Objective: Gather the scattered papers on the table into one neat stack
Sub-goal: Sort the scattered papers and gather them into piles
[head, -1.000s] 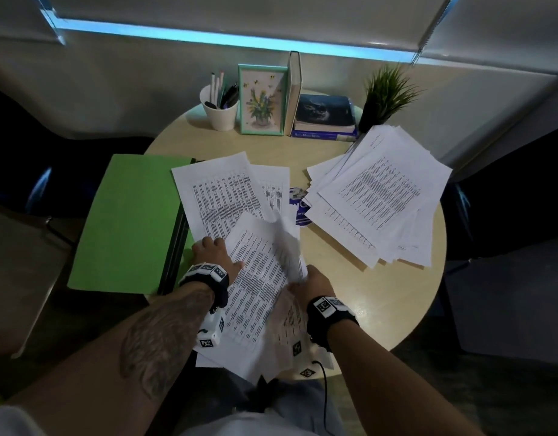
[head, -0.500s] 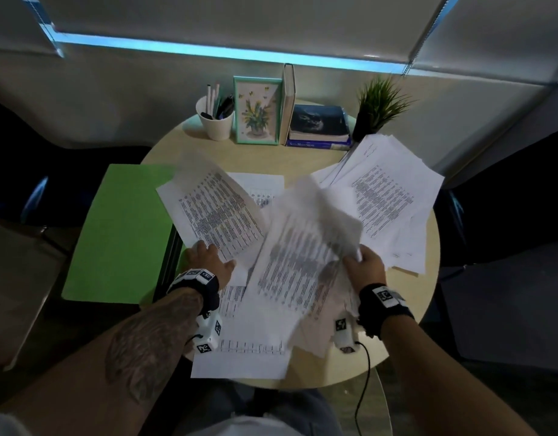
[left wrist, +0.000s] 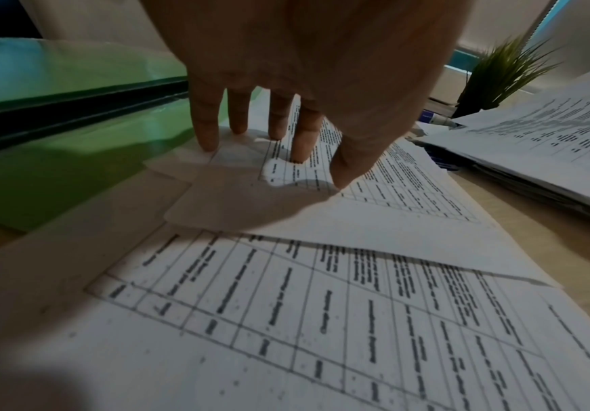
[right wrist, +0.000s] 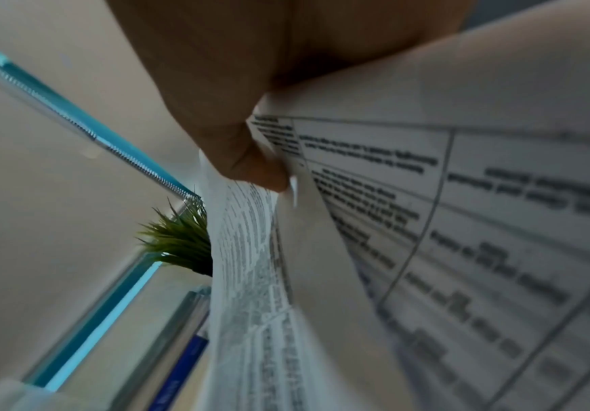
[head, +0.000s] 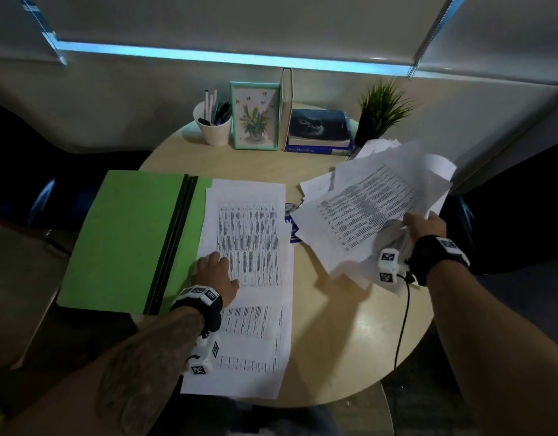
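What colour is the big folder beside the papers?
Bright green folder with a black spine; the head view shows it best.

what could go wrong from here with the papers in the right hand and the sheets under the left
1. The right hand grips a fanned, uneven bundle of papers by one edge, so loose sheets may slip out.
2. The left hand only presses flat on the overlapping sheets; sliding them could skew them or push them onto the green folder.

Your left hand [head: 217, 273] rests flat on printed white sheets [head: 249, 247] beside a green folder [head: 126, 237]; your right hand [head: 424, 226] grips a loose paper bundle [head: 372, 209] above the round wooden table [head: 334, 325].
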A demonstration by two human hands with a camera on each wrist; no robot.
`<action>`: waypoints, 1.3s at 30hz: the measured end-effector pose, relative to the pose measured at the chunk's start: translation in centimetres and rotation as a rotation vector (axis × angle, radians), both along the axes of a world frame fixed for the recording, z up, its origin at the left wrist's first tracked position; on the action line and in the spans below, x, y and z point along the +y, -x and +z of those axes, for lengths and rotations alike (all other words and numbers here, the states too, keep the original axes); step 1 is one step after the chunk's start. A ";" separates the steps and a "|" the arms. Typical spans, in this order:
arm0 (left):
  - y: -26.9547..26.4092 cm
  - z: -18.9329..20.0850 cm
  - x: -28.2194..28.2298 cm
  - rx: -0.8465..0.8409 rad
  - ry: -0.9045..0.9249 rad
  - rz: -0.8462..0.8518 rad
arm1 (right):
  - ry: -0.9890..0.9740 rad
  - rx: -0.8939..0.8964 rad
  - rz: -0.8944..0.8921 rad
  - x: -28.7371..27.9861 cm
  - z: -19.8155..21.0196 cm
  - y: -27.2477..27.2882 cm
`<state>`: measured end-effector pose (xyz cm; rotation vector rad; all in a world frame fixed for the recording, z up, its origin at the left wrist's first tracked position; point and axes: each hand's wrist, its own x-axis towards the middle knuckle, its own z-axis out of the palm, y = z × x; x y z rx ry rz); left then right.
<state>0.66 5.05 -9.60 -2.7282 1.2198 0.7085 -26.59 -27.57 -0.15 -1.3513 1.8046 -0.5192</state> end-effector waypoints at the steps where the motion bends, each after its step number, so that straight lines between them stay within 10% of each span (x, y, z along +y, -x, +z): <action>1: 0.0 -0.1 0.0 0.000 0.006 0.002 | 0.008 0.043 0.018 -0.9 -0.1 0.1; 9: 0.1 0.5 0.7 0.058 0.012 0.216 | 0.185 0.235 0.049 1.1 -1.7 -0.8; 13: 0.0 0.4 0.6 0.061 -0.016 0.211 | 0.136 0.006 0.310 9.6 -3.5 -4.6; 19: -0.7 0.8 0.4 0.118 0.001 0.279 | -0.079 0.244 0.661 20.4 -6.9 -8.9; 39: -4.4 0.4 0.8 0.436 0.133 0.676 | -0.422 0.110 0.418 24.3 -7.8 -12.6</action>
